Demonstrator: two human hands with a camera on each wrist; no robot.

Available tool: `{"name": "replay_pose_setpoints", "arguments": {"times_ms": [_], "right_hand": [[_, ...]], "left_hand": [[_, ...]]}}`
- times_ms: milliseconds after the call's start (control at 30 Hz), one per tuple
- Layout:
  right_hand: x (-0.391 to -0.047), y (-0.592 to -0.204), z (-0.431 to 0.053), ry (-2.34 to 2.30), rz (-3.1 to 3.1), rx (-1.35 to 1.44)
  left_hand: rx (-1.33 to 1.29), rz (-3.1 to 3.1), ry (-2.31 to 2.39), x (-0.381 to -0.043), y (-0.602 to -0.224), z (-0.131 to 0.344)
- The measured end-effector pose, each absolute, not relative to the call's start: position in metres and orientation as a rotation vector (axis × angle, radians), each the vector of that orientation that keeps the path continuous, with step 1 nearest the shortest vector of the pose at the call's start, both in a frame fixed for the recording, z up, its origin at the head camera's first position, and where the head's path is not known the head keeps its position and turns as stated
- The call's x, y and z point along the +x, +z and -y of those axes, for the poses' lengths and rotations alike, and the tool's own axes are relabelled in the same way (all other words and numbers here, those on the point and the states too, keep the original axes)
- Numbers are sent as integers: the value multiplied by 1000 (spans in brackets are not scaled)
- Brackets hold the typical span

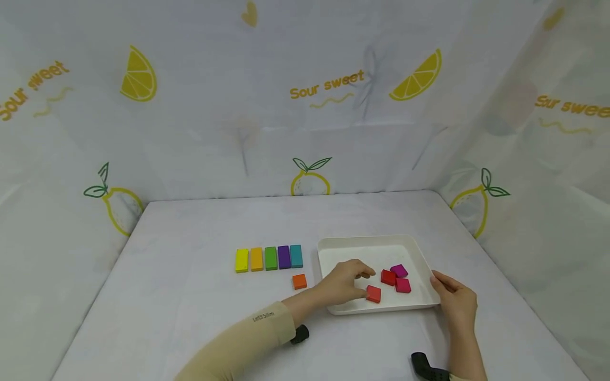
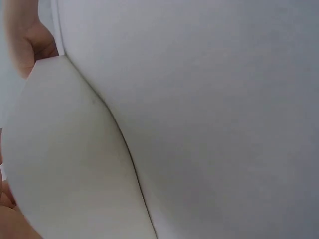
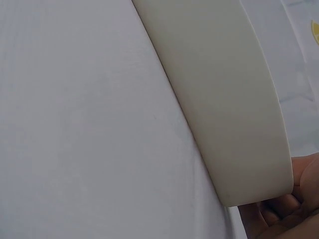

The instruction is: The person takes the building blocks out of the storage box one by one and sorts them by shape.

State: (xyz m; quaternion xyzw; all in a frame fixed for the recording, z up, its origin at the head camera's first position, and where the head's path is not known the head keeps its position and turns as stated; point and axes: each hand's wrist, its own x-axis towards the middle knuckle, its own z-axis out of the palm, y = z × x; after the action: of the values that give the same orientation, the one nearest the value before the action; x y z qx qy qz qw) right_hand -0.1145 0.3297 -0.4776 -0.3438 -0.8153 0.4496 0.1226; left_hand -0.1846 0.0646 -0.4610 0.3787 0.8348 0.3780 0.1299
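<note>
My left hand reaches over the near left side of a white tray, thumb and fingers spread apart. Its thumb is beside a coral-red block, and whether they touch I cannot tell. A red block, a pink block and a magenta block lie close together in the tray. My right hand grips the tray's near right corner, thumb at the rim. The right wrist view shows the tray's outer wall with the right hand's curled fingers at its corner.
Left of the tray stands a row of blocks: yellow, light orange, green, purple and blue. An orange block lies nearer, between row and left forearm. White cloth covers the table; printed curtains surround it.
</note>
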Motion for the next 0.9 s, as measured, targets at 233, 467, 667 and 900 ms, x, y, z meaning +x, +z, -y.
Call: {"name": "replay_pose_setpoints", "arguments": {"times_ms": [233, 467, 667, 900], "right_hand": [[-113, -477, -329, 1301, 2406, -984], [-112, -475, -329, 1300, 2394, -985], [-112, -475, -328, 1286, 2399, -1004], [-112, -475, -328, 1280, 2401, -1002]], "left_hand": [[1106, -2439, 1001, -183, -466, -89], [1058, -2414, 1019, -186, -468, -93], [1059, -2381, 1054, -187, -472, -93], [1058, -2351, 1073, -187, -474, -92]]}}
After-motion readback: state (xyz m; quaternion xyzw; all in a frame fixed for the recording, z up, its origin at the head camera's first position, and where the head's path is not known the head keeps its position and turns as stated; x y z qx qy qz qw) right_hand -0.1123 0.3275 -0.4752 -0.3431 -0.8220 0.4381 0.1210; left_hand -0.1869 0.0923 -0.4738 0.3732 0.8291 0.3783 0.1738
